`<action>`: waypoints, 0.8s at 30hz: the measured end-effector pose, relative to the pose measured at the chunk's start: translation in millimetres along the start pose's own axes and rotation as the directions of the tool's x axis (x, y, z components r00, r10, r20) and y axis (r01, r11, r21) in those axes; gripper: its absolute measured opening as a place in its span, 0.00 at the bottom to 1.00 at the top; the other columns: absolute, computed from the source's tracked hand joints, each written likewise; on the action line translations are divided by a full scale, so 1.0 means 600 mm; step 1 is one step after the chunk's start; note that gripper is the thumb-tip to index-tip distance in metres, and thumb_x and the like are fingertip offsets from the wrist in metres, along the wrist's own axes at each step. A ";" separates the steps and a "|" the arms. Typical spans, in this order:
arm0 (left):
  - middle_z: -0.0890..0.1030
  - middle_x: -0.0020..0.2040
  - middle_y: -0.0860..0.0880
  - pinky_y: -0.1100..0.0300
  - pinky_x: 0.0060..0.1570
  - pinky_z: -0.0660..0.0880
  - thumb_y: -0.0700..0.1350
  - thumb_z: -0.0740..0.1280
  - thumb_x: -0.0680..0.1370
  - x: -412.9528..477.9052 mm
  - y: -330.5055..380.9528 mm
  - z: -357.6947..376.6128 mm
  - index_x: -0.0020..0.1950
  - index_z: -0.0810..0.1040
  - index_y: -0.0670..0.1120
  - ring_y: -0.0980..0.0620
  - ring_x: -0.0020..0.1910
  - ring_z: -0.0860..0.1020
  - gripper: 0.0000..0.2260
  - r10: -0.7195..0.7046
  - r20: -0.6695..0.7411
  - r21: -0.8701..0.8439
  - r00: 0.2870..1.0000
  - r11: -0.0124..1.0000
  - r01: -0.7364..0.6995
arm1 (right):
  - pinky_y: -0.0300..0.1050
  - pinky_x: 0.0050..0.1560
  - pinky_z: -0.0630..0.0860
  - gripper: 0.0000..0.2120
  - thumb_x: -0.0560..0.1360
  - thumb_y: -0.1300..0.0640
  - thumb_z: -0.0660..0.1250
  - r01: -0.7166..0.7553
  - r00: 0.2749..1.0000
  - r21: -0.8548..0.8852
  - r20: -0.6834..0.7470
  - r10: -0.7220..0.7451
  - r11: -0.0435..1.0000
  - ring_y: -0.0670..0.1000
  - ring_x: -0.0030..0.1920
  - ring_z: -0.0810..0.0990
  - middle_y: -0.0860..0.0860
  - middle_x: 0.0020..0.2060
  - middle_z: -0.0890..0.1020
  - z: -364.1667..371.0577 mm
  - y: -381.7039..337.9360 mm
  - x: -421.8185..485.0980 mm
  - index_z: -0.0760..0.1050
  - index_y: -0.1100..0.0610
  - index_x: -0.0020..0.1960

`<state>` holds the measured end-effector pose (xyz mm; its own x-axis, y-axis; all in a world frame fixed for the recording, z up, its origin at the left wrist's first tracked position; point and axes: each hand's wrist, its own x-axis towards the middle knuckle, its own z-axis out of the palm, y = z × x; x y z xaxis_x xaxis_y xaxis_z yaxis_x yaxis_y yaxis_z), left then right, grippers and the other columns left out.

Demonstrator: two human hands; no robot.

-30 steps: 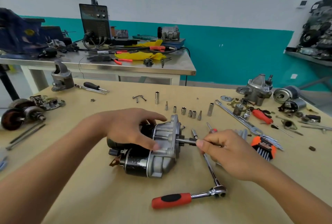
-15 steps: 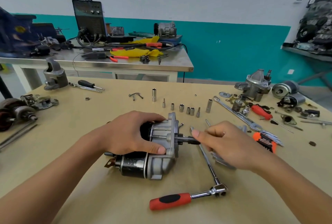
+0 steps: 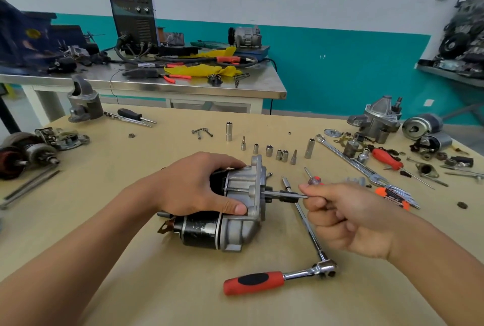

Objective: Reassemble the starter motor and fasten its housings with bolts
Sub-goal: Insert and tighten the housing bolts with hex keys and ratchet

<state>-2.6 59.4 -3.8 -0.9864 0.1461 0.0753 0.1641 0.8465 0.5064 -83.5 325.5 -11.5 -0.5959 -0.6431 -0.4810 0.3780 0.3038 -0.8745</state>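
Lying on its side at the middle of the worktop [image 3: 125,268], the starter motor [image 3: 207,231] points its cast aluminium housing [image 3: 243,184] to the person's right and its black steel body to the left. It is probably dense and heavy for its bulk, rigid throughout, and apt to roll on its round barrels. The painted black steel likely gives a slicker hold than the ribbed casting, so the flange and ribs of the housing are the better places to grip. The copper terminal tab at the left end looks thin and is best left alone.

The left hand [image 3: 193,184] is curled over the upper barrel, with its thumb pressed along the housing's edge, pinning the motor down. The right hand [image 3: 348,221] has its fingers folded and pinches a slim socket driver [image 3: 286,195] at the fingertips. The driver's dark socket sits against the face of the housing, seemingly on a bolt head. A light pinch suits running a bolt in; final tightening would likely need more leverage.

Just beside the motor lies a red-handled ratchet [image 3: 262,280] with its extension bar, untouched. A row of loose sockets [image 3: 281,154] stands behind.
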 end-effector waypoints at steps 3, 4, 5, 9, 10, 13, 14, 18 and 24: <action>0.79 0.60 0.65 0.58 0.62 0.74 0.70 0.72 0.64 -0.002 -0.001 0.001 0.70 0.73 0.57 0.66 0.57 0.77 0.37 -0.011 -0.006 -0.021 1.000 1.000 0.011 | 0.36 0.21 0.54 0.26 0.82 0.46 0.59 0.064 0.995 -0.127 -0.065 -0.073 0.990 0.46 0.21 0.57 0.49 0.23 0.60 0.002 0.003 0.002 0.66 0.53 0.27; 0.79 0.60 0.64 0.56 0.63 0.74 0.70 0.72 0.64 -0.002 -0.002 0.001 0.70 0.73 0.57 0.66 0.58 0.77 0.38 -0.016 -0.009 -0.019 1.000 1.000 0.016 | 0.37 0.21 0.55 0.27 0.82 0.43 0.59 0.128 0.985 -0.223 -0.085 -0.150 0.966 0.47 0.21 0.57 0.49 0.23 0.61 0.004 0.005 0.003 0.65 0.53 0.27; 0.79 0.61 0.64 0.55 0.63 0.74 0.71 0.72 0.63 -0.003 -0.003 0.001 0.71 0.73 0.56 0.65 0.58 0.77 0.39 -0.021 -0.010 -0.015 1.000 1.000 0.021 | 0.38 0.23 0.56 0.27 0.80 0.40 0.59 0.195 0.967 -0.336 -0.090 -0.238 0.921 0.48 0.22 0.57 0.50 0.24 0.61 0.006 0.007 0.003 0.64 0.53 0.27; 0.78 0.62 0.64 0.54 0.65 0.73 0.72 0.71 0.62 -0.004 -0.002 0.003 0.71 0.72 0.57 0.64 0.59 0.76 0.40 -0.033 -0.008 -0.019 0.999 0.999 0.033 | 0.38 0.29 0.65 0.28 0.72 0.33 0.59 0.357 0.853 -0.686 -0.037 -0.521 0.633 0.47 0.23 0.60 0.48 0.22 0.63 0.000 0.017 0.006 0.63 0.55 0.28; 0.78 0.62 0.64 0.54 0.65 0.73 0.72 0.71 0.62 -0.003 -0.002 0.003 0.71 0.73 0.57 0.64 0.59 0.76 0.40 -0.034 -0.007 -0.023 0.999 0.999 0.034 | 0.37 0.28 0.65 0.29 0.72 0.33 0.60 0.395 0.822 -0.708 -0.012 -0.569 0.586 0.46 0.23 0.61 0.48 0.22 0.63 -0.005 0.020 0.009 0.63 0.57 0.29; 0.78 0.63 0.64 0.53 0.66 0.73 0.71 0.71 0.63 -0.002 -0.001 0.003 0.72 0.72 0.56 0.63 0.61 0.76 0.40 -0.040 -0.006 -0.023 0.999 0.999 0.040 | 0.34 0.26 0.63 0.27 0.74 0.34 0.58 0.473 0.733 -0.792 0.110 -0.672 0.386 0.44 0.23 0.64 0.47 0.23 0.66 -0.016 0.021 0.014 0.67 0.57 0.32; 0.78 0.63 0.64 0.53 0.66 0.72 0.71 0.71 0.62 -0.002 -0.001 0.003 0.72 0.72 0.56 0.63 0.61 0.76 0.41 -0.042 -0.005 -0.021 0.999 0.999 0.042 | 0.35 0.27 0.64 0.26 0.76 0.35 0.57 0.480 0.678 -0.843 0.179 -0.713 0.244 0.45 0.24 0.66 0.46 0.23 0.68 -0.020 0.017 0.016 0.69 0.55 0.32; 0.78 0.63 0.64 0.53 0.66 0.72 0.71 0.71 0.62 -0.002 -0.001 0.002 0.72 0.72 0.57 0.63 0.60 0.76 0.40 -0.041 -0.002 -0.024 0.999 0.999 0.041 | 0.42 0.29 0.72 0.18 0.80 0.51 0.62 0.392 0.328 -0.822 0.544 -0.772 -0.413 0.51 0.28 0.73 0.50 0.30 0.77 -0.030 0.002 0.028 0.80 0.61 0.39; 0.76 0.57 0.71 0.65 0.63 0.71 0.73 0.70 0.61 -0.002 -0.003 0.003 0.71 0.73 0.57 0.67 0.59 0.75 0.41 -0.016 -0.014 -0.016 1.000 1.000 0.016 | 0.43 0.33 0.73 0.12 0.79 0.58 0.67 0.324 0.205 -0.676 0.733 -0.648 -0.662 0.53 0.31 0.76 0.54 0.33 0.80 -0.043 -0.017 0.047 0.84 0.64 0.43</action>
<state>-1.8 58.6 -6.3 -0.9890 0.1254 0.0790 0.1482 0.8407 0.5209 -122.4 322.3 -17.8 0.1520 -0.8443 0.5138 -0.9224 0.0655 0.3806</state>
